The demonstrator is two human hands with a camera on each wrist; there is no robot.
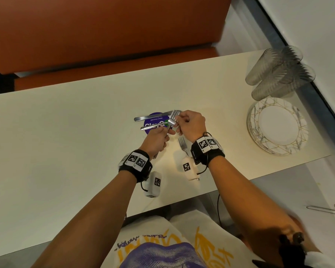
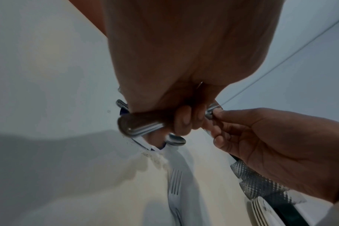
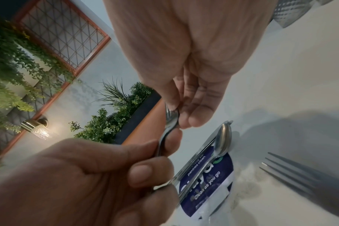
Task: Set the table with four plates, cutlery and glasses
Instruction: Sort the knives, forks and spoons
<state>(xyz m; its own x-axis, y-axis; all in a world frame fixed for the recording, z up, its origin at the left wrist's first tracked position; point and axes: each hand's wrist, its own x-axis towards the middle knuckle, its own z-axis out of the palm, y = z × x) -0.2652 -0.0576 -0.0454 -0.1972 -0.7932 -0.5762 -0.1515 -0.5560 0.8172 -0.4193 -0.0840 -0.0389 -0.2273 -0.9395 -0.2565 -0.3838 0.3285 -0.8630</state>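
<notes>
Two hands meet over a cream table. A bunch of cutlery is gripped by its handles in the left hand, while one piece is pinched at its head by the right hand, apparently to be separated. One fork lies below; stacked plates and glasses are kept aside, right.

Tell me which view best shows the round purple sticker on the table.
Right wrist: the round purple sticker sits close, its white lettering readable. The head view shows it small under cutlery; the left wrist view shows only a sliver behind the left hand.
</notes>
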